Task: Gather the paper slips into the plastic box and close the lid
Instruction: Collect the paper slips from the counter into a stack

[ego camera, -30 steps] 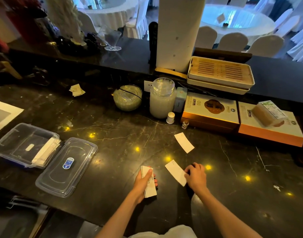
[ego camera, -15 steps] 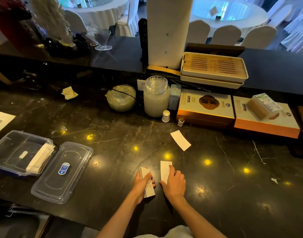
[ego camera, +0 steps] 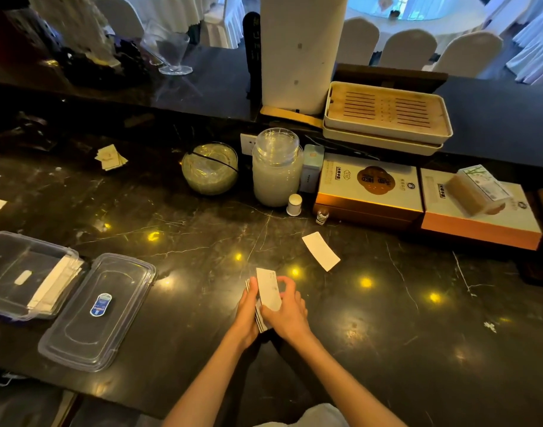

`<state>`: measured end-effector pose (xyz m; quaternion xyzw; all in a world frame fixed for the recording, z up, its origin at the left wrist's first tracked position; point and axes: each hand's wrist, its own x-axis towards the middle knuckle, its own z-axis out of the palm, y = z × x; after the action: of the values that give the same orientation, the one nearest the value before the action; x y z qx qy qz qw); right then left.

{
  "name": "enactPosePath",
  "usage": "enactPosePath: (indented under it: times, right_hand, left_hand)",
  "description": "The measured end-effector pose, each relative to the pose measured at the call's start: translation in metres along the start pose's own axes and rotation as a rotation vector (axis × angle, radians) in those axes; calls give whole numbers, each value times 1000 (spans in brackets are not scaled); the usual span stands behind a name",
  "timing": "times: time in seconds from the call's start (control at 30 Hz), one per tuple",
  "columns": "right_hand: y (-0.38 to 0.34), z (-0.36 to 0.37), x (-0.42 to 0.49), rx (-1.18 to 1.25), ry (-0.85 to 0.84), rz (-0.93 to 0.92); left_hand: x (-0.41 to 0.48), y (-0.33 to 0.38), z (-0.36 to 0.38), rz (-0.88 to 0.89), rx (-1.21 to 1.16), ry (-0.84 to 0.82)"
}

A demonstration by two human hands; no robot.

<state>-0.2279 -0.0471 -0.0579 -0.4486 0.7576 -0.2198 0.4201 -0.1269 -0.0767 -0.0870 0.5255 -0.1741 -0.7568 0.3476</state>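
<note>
My left hand (ego camera: 248, 315) grips a small stack of white paper slips (ego camera: 259, 322) on edge above the black marble counter. My right hand (ego camera: 287, 312) presses one more white slip (ego camera: 268, 288) against that stack. One loose slip (ego camera: 320, 251) lies flat on the counter up and to the right of my hands. The clear plastic box (ego camera: 5, 266) sits open at the far left with several slips (ego camera: 56, 285) leaning inside its right end. Its clear lid (ego camera: 88, 331), with a blue sticker, lies flat just right of the box.
Along the back stand a glass bowl (ego camera: 210, 167), a large glass jar (ego camera: 276, 167), a small white bottle (ego camera: 294, 204), two orange-sided gift boxes (ego camera: 368, 192) and stacked trays (ego camera: 387, 115). Another small pile of slips (ego camera: 110, 157) lies far back left.
My right hand lifted the slip off the counter and brought it left onto the stack in my left hand. The view has shifted slightly.
</note>
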Motion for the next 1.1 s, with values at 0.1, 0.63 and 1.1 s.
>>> enactPosePath:
  times: [0.1,0.63,1.1]
  right_hand:
    - [5,-2,7,-37,-45,-6]
    - [38,-94,141,-500,309,232]
    - [-36,10,61,-379,254,2]
  left_hand:
    - [11,3,3,-52,-41,-40]
    - [62,21,-6,-186,-239,-69]
    - [14,43,-48,16,-229,38]
